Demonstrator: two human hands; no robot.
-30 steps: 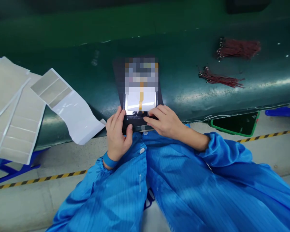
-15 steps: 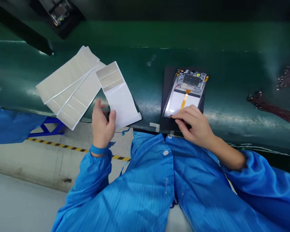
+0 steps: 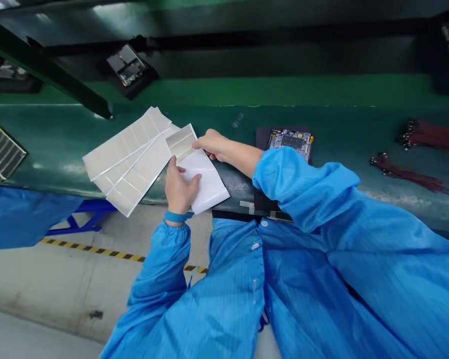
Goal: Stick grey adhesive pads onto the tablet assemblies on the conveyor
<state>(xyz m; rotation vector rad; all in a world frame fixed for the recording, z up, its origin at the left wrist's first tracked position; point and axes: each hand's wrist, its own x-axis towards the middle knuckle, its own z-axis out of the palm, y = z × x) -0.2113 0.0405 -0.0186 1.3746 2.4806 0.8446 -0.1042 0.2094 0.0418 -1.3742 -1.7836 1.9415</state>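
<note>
A white backing sheet (image 3: 209, 185) with a few beige adhesive stickers (image 3: 182, 141) at its far end lies on the green bench. My left hand (image 3: 179, 189) rests at its left edge, thumb over the paper and fingers apart. Reaching across from the right, my right hand (image 3: 214, 143) pinches at the right edge of the stickers; its fingertips are partly hidden. More beige sticker sheets (image 3: 130, 157) lie overlapping to the left. An opened tablet (image 3: 292, 139) with a bare circuit board sits on a black pad (image 3: 262, 142), its lower part covered by my right sleeve.
Bundles of dark red wires (image 3: 411, 174) lie at the right. A sheet of dark strips (image 3: 2, 149) is at the far left. Another opened device (image 3: 127, 65) stands beyond, near a slanting green bar (image 3: 60, 75). A blue-clothed person's sleeve or garment (image 3: 26, 214) shows at left.
My right hand has left the tablet's lower edge and moved left to the sticker sheet. My left hand has come onto the sheet's edge. The view has shifted, showing more of the far bench.
</note>
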